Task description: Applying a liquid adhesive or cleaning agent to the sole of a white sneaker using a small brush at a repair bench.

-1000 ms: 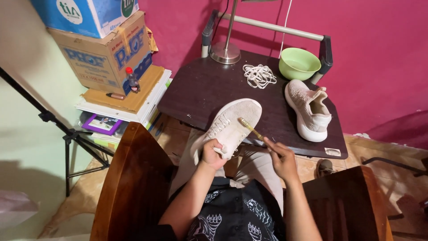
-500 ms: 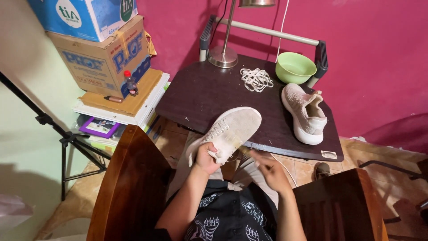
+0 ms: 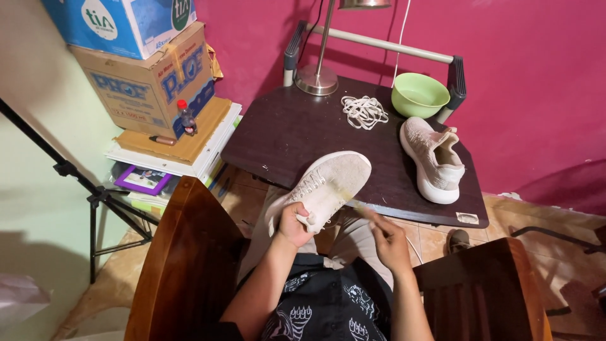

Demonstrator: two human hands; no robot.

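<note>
Pink-walled room, dark bench (image 3: 284, 136) at centre. Left hand (image 3: 295, 224) grips pale shoe (image 3: 328, 184) sole-up w/ toe propped on bench; right hand (image 3: 390, 239) closed, contents unclear.

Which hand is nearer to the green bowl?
Right. The right hand is below the green bowl, nearer its side; the left hand holds a shoe further left.

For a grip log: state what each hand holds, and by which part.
Left hand grips the beige knit sneaker at its heel opening. Right hand pinches a thin pale stick, blurred, by one end.
</note>
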